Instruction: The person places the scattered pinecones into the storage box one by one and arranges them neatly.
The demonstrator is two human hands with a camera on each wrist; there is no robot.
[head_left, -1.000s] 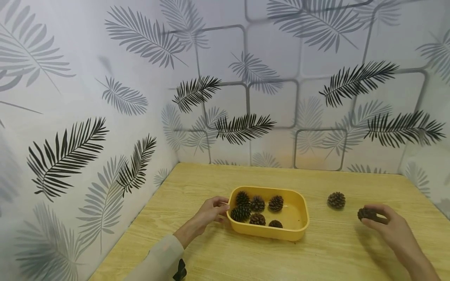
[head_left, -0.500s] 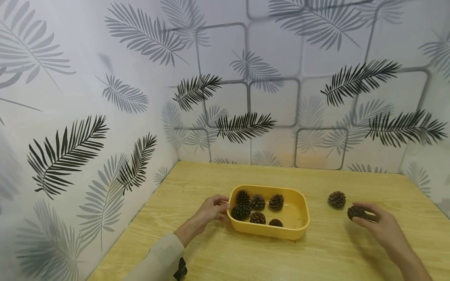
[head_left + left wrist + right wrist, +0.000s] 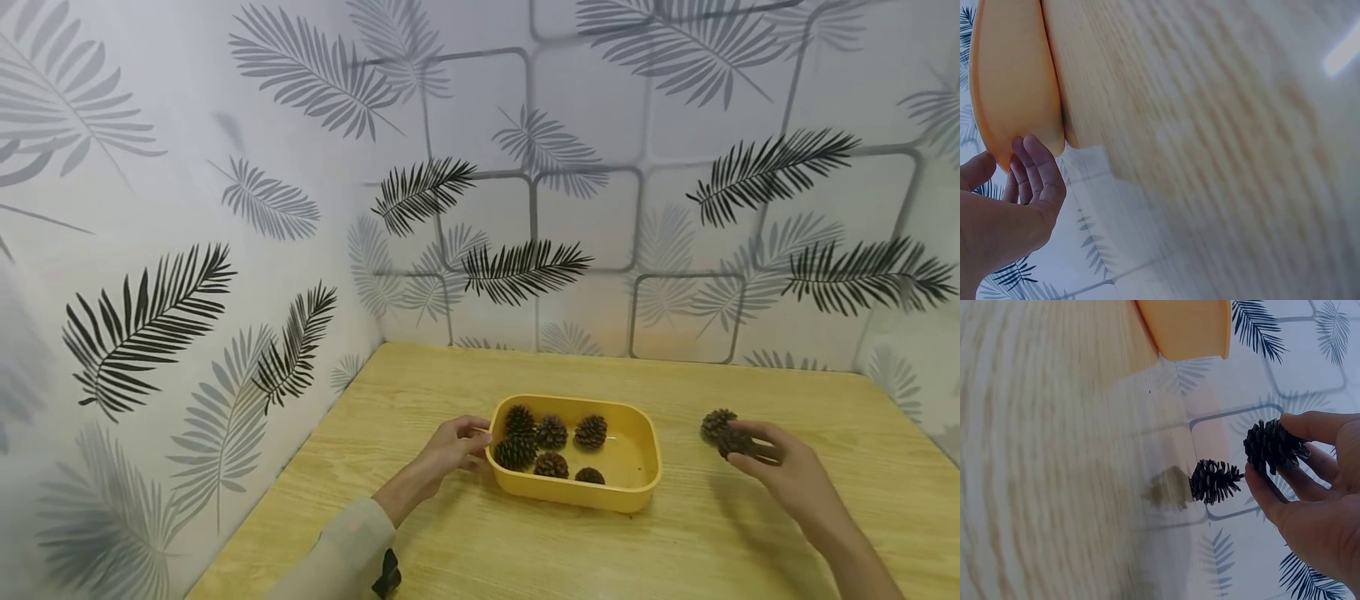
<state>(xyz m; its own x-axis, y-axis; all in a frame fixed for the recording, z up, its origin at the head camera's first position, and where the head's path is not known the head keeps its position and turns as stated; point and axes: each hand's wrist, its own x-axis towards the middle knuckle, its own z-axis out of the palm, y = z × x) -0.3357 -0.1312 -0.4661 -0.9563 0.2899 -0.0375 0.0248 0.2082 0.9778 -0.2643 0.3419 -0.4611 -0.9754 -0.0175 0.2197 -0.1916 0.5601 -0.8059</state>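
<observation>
A yellow plastic tray sits on the table, with several brown pine cones lying mostly toward its left side. At its left end my left hand holds the rim, the thumb at the edge and the fingers against the outer wall. To the right of the tray, my right hand pinches a pine cone between thumb and fingers, above the table. Another pine cone stands on the table just beyond; in the head view the held cone overlaps it.
The pale wood-grain table meets a back wall with a leaf and square pattern. A similar leaf-printed wall runs along the left. A small black object shows beside the left sleeve.
My right hand has moved left with the pine cone in it, up to the cone on the table. The left hand and the tray have stayed in place.
</observation>
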